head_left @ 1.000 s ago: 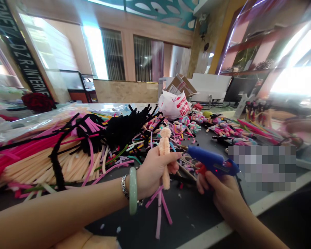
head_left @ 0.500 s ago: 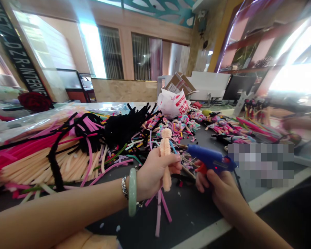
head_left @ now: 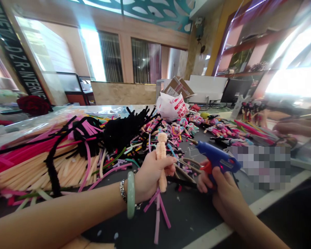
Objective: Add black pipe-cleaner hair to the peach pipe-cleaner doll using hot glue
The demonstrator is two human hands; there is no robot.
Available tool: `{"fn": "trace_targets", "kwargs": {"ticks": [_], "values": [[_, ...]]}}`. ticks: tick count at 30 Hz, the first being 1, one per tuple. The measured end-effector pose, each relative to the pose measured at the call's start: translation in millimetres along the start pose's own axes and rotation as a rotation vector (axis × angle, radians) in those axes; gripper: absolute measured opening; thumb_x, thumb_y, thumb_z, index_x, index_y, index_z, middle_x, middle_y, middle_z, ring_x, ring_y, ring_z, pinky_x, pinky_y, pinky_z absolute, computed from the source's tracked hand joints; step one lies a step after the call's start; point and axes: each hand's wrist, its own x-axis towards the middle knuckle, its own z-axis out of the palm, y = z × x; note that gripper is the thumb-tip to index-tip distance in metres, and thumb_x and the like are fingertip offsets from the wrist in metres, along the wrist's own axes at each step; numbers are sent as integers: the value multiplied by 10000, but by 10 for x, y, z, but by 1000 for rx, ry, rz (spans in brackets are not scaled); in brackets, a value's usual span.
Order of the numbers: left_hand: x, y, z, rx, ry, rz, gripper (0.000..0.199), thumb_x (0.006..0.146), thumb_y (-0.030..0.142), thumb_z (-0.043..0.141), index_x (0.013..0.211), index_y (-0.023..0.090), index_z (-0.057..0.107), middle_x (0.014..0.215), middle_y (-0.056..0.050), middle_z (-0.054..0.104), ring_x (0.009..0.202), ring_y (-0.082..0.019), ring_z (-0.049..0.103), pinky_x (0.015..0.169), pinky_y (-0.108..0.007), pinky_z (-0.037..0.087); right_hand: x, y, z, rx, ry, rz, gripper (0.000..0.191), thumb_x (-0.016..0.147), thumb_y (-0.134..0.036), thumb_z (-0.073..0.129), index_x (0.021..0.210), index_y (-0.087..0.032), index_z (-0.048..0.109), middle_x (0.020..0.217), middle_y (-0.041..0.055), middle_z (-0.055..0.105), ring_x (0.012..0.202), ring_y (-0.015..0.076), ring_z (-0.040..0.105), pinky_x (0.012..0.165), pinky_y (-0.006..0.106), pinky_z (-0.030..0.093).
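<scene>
My left hand (head_left: 152,173) is closed around a small peach doll figure (head_left: 161,149) of fuzzy pipe cleaner, held upright with its round head above my fingers. In my right hand (head_left: 220,186) is a blue glue gun (head_left: 217,155) with an orange trigger; its nozzle points up and left toward the doll, apart from it. A small red light glows on its side. Behind and between my hands lies a pair of scissors (head_left: 190,166) on the dark table. Pink pipe cleaner strips (head_left: 157,218) lie beneath my left hand.
Bundles of peach pipe cleaners (head_left: 41,166) and a black pile (head_left: 124,128) cover the left. Several small colourful dolls (head_left: 228,129) lie at the back right, by a white plastic bag (head_left: 172,105). Another person's hand (head_left: 290,127) shows at the right edge.
The glue gun has drawn away from the doll, to the right, and its nozzle now tilts upward more clearly. The doll stays in my left hand, shifted slightly left.
</scene>
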Motion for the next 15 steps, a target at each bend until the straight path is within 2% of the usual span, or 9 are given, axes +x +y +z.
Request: {"fn": "trace_targets", "kwargs": {"ticks": [4, 10, 15], "values": [[18, 3, -17, -8, 1, 14, 226, 702, 165, 706, 769, 144, 492, 610, 32, 554, 514, -58, 519, 513, -167, 442, 2, -9, 4, 27, -13, 2, 233, 810, -414, 645, 903, -206, 598, 497, -70, 410, 439, 104, 441, 470, 246, 371], [41, -3, -38, 9, 23, 4, 119, 723, 37, 593, 811, 102, 546, 681, 1, 576, 534, -51, 537, 533, -166, 463, -11, -6, 0, 29, -34, 8, 227, 825, -416, 630, 902, -205, 596, 494, -72, 413, 435, 93, 446, 470, 233, 368], [35, 13, -33, 2, -9, 0, 133, 735, 102, 645, 801, 115, 529, 669, 6, 571, 534, -54, 534, 534, -167, 474, -21, 15, -14, 5, -57, 26, 203, 824, -395, 635, 876, -202, 600, 495, -62, 433, 442, 103, 452, 471, 251, 362]]}}
